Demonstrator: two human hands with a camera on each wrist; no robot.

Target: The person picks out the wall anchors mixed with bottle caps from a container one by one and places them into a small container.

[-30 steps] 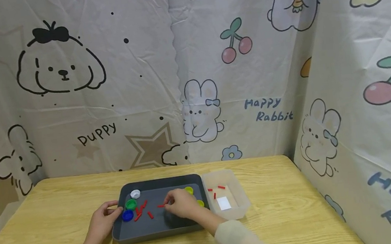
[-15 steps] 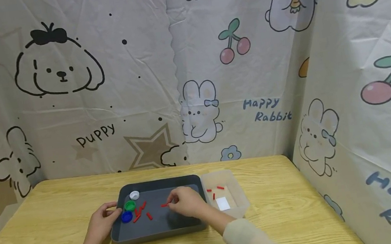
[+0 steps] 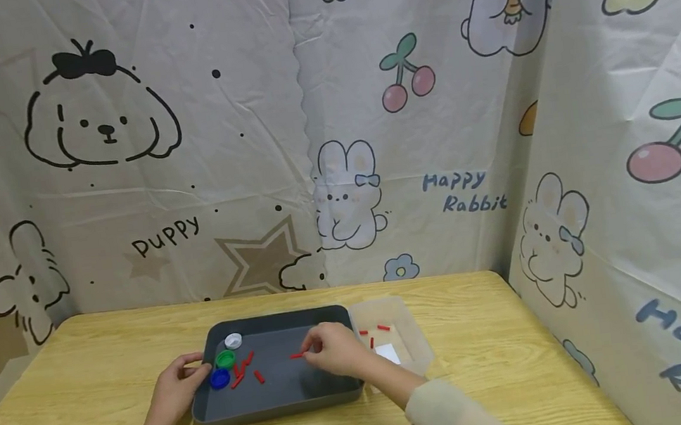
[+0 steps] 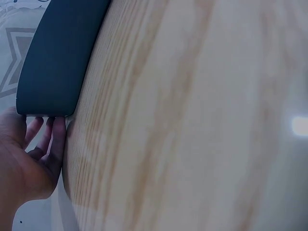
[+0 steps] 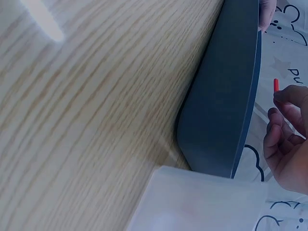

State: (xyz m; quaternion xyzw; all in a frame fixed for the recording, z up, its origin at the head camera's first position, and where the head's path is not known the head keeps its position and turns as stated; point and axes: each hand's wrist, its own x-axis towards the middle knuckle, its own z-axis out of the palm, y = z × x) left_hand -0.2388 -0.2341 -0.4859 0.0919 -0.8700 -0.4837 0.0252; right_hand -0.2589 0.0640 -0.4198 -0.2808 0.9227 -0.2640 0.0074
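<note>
My right hand (image 3: 335,349) pinches a short red stick (image 3: 296,355) between thumb and fingertips, over the right half of a dark grey tray (image 3: 276,413). The right wrist view shows the red stick (image 5: 275,85) pointing out from the fingertips, above the tray's rim. My left hand (image 3: 177,385) holds the tray's left end, thumb at the rim and fingers against the outer wall, as the left wrist view shows. Inside the tray lie several loose red sticks (image 3: 259,377) near a blue cap (image 3: 220,378), a green cap (image 3: 225,359) and a white cap (image 3: 233,341).
Against the tray's right end stands a translucent plastic box (image 3: 416,338). It contains red sticks (image 3: 383,328) and a white square (image 3: 388,354), partly covered by the right forearm. Both containers rest on a wooden table (image 3: 490,336), with printed curtains (image 3: 247,181) behind it.
My right hand has moved rightward across the tray with the red stick pinched in it. It now covers the spot where yellow caps showed. The left hand stays at the tray's end.
</note>
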